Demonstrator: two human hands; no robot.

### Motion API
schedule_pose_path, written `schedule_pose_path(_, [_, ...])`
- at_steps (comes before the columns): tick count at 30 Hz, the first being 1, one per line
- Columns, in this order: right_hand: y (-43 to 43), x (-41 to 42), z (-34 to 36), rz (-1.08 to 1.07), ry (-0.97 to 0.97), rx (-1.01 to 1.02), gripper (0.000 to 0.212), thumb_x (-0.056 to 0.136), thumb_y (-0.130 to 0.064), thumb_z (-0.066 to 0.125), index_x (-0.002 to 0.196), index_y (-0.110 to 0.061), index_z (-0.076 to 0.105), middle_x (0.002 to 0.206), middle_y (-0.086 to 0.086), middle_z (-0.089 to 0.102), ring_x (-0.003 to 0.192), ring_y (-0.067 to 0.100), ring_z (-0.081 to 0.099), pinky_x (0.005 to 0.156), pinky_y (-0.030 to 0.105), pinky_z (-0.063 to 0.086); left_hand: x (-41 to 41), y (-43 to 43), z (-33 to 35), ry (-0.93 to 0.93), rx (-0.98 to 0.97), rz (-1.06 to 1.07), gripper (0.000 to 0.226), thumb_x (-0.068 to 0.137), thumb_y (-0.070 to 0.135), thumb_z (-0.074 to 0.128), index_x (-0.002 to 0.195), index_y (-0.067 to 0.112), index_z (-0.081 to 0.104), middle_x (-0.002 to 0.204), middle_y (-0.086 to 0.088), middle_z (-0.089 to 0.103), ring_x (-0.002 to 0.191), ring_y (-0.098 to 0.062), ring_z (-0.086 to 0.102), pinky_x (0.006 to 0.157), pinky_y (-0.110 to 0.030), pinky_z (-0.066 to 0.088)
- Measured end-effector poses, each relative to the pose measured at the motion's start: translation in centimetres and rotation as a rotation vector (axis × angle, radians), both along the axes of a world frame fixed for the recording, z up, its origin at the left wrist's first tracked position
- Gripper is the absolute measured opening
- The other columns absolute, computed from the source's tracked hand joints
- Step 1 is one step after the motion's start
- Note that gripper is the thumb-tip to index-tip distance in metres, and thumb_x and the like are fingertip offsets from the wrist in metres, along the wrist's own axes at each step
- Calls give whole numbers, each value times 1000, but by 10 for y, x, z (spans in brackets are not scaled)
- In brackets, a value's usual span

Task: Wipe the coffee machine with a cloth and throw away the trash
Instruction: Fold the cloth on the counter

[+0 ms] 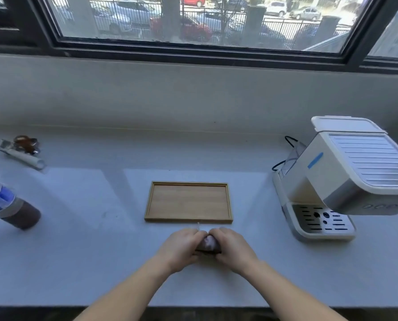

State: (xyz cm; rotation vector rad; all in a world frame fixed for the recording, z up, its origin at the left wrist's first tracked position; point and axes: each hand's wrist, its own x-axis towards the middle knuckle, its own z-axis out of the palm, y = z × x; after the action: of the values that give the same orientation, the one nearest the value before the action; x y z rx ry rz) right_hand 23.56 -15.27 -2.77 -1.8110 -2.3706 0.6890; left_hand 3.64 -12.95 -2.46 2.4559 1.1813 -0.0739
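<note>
Fingers: both hands are curled together around a small bunched pale-lilac cloth (209, 242), the left hand (181, 247) on its left side, the right hand (233, 247) on its right; fingertips meet over the top, clamped on the fabric.
Cloth position: low on the pale grey surface (89, 262), just in front of the shallow rectangular wooden tray (188, 202), apart from its near edge.
Key relation: the cream-and-silver coffee machine (346, 177) stands well off to the right and farther back, so the right hand is the nearer one.
Machine axis: its body runs front to back, drip grille towards the person.
Likely trash: a brown crumpled wrapper with a white tube (23, 149), far left, nearer the left hand.
Other: a lying plastic bottle of dark liquid (8, 205) at the left edge.
Judged step: readying the cloth; wiping not yet begun.
</note>
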Motion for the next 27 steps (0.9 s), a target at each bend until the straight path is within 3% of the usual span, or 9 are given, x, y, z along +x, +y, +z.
schedule_pose_path(7, [26, -17, 24, -27, 30, 41, 38, 71, -16, 58, 108, -21, 54, 107, 2, 64, 99, 28, 58, 77, 40, 48, -17, 26, 20, -81, 70, 36, 61, 82, 22, 64, 140, 23, 44, 130, 1, 58, 117, -23, 51, 93, -34, 42])
schedule_pose_path(18, [82, -31, 48, -15, 54, 110, 33, 71, -13, 62, 103, -19, 54, 102, 3, 65, 96, 26, 58, 71, 33, 41, -27, 71, 48, -91, 140, 98, 60, 84, 24, 68, 139, 19, 46, 134, -1, 57, 122, -24, 50, 99, -35, 39])
schedule_pose_path(27, [117, -34, 49, -26, 46, 85, 39, 74, -14, 65, 111, -15, 56, 112, 10, 63, 108, 30, 55, 83, 37, 44, -22, 103, 40, -145, 95, 144, 58, 83, 31, 69, 136, 22, 49, 131, 0, 61, 118, -23, 54, 94, -39, 45])
